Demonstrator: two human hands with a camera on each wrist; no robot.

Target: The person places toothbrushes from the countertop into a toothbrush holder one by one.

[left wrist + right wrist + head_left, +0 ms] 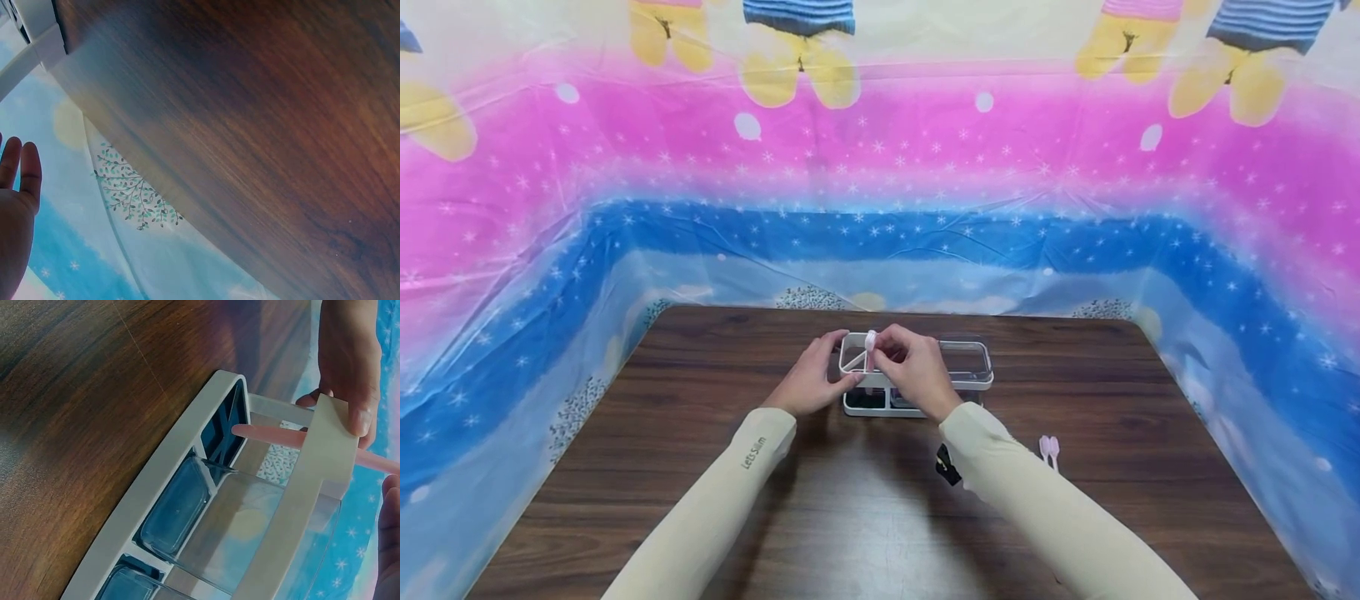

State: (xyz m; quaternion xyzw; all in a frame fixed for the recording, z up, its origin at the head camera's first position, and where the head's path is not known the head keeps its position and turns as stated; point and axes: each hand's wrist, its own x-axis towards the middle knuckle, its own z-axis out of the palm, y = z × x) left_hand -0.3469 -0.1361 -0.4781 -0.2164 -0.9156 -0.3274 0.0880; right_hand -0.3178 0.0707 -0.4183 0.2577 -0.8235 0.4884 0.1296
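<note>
A white holder (981,382) with clear compartments stands mid-table. My left hand (811,381) grips its left end, thumb on the near rim (325,434) and fingers round the far side. My right hand (916,372) pinches a thin pink spoon (870,343) by its top, upright over the leftmost compartment. In the right wrist view its pink stem (281,435) passes under the rim into that compartment, beside my left hand's thumb (350,362). The left wrist view shows only my palm (14,215) and a corner of the holder (34,28).
Two more pink spoons (1049,450) lie on the dark wooden table (700,467) right of my right forearm, with a small black object (947,465) partly hidden under that sleeve. Patterned plastic sheeting (880,167) walls the table on three sides.
</note>
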